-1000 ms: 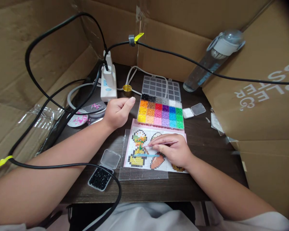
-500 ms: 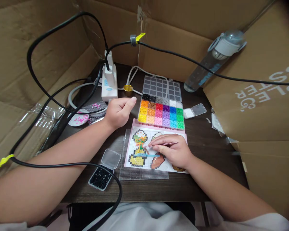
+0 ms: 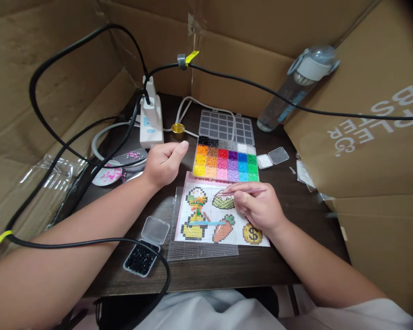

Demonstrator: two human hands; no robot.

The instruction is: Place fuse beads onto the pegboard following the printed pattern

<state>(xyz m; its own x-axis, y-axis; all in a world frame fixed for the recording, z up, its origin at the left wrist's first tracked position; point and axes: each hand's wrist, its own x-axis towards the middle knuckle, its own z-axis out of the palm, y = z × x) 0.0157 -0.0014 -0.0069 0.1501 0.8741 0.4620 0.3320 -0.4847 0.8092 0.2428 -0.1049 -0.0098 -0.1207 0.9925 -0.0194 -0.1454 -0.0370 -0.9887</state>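
My right hand (image 3: 261,208) pinches a pair of thin pinkish tweezers (image 3: 253,190), their tips pointing left over the green figure on the printed bead pattern sheet (image 3: 239,231). A clear pegboard (image 3: 203,252) shows beyond the sheet's left and front edges. Orange and green beads (image 3: 197,201) appear over the sheet's upper-left figure, and a light-blue strip (image 3: 206,223) crosses lower down. My left hand (image 3: 165,165) is closed in a fist, thumb uppermost, left of the bead box (image 3: 225,158) with its many-coloured compartments. Whatever the fist holds, if anything, is hidden.
A small box of black beads (image 3: 141,259) lies open at front left. Behind my left hand stand a power strip (image 3: 151,133) and a gold cup (image 3: 178,131). Black cables (image 3: 89,243) loop over my left forearm. A bottle (image 3: 296,87) leans against cardboard at back right.
My right hand has moved right with the tweezers, away from the orange and green beads, uncovering more of the pattern sheet. My left hand stays closed. The whole view has shifted slightly.
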